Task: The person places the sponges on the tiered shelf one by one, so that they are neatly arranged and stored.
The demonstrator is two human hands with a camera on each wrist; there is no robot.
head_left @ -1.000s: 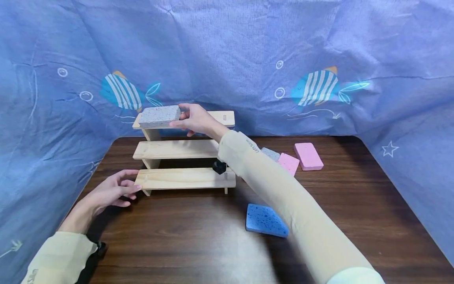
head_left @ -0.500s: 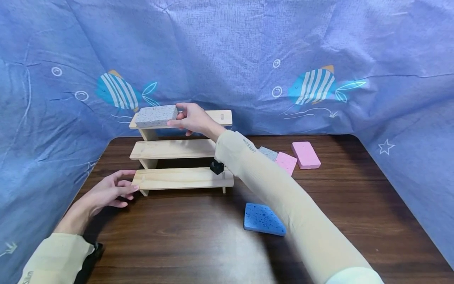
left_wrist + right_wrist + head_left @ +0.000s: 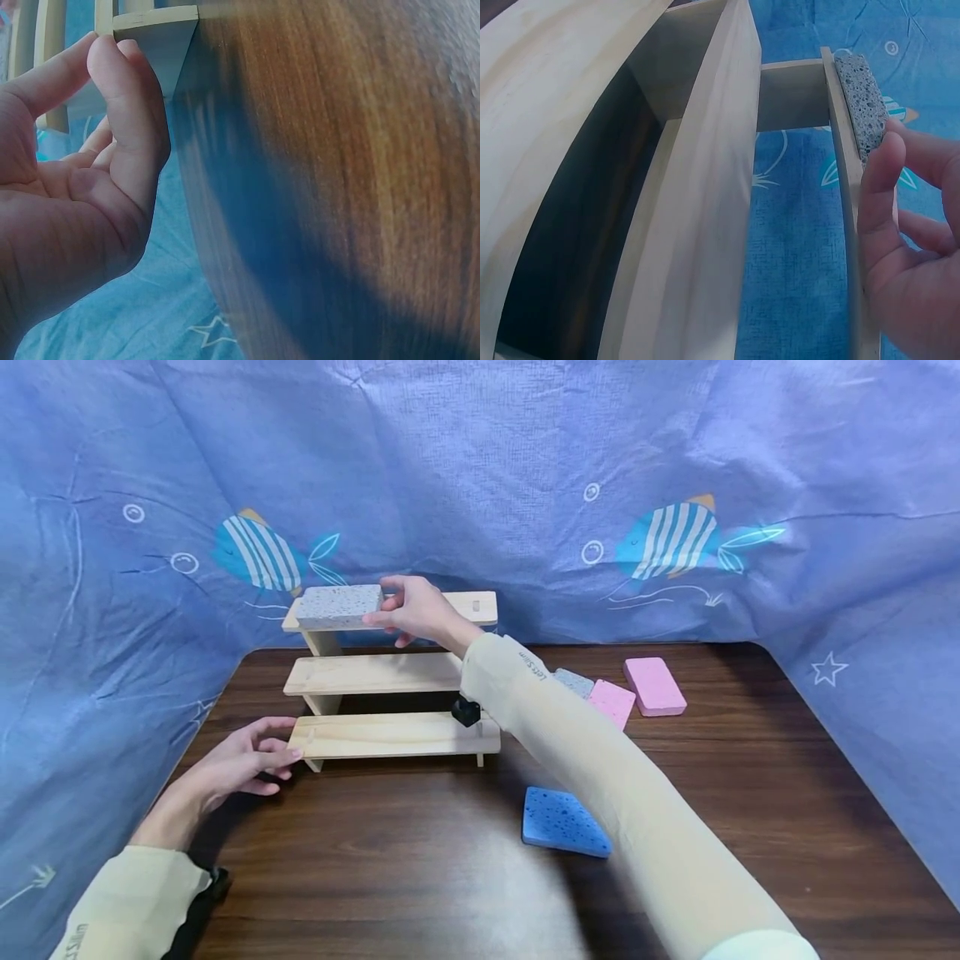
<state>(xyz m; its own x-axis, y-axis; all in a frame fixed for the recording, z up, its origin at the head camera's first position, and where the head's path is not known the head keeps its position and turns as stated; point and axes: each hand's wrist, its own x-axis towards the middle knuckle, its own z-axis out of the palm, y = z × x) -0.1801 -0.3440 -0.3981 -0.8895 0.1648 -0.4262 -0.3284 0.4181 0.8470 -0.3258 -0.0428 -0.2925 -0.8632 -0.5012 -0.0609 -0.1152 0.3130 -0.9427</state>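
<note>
On the top tier of a three-tier wooden display shelf (image 3: 390, 737), at its left end, lies a grey speckled sponge (image 3: 339, 607). My right hand (image 3: 422, 612) pinches this sponge's right end between thumb and fingers. The right wrist view shows the same grip, with the sponge (image 3: 861, 106) resting along the narrow top board (image 3: 849, 195). Down at the lowest tier, my left hand (image 3: 234, 762) pinches the left end of the board with thumb and forefinger. Seen from the left wrist, those fingertips meet at the board's corner (image 3: 154, 19), partly covering it.
A blue sponge (image 3: 564, 822) lies on the brown table (image 3: 390, 860) in front of the shelf, close to my right forearm. Right of the shelf lie a grey sponge (image 3: 573, 682) and two pink ones, the nearer (image 3: 611, 700) partly behind my sleeve. A blue fish-print curtain (image 3: 480, 485) hangs behind.
The head view shifts slightly left and back again. Both hands and the grey sponge keep their places against the shelf.
</note>
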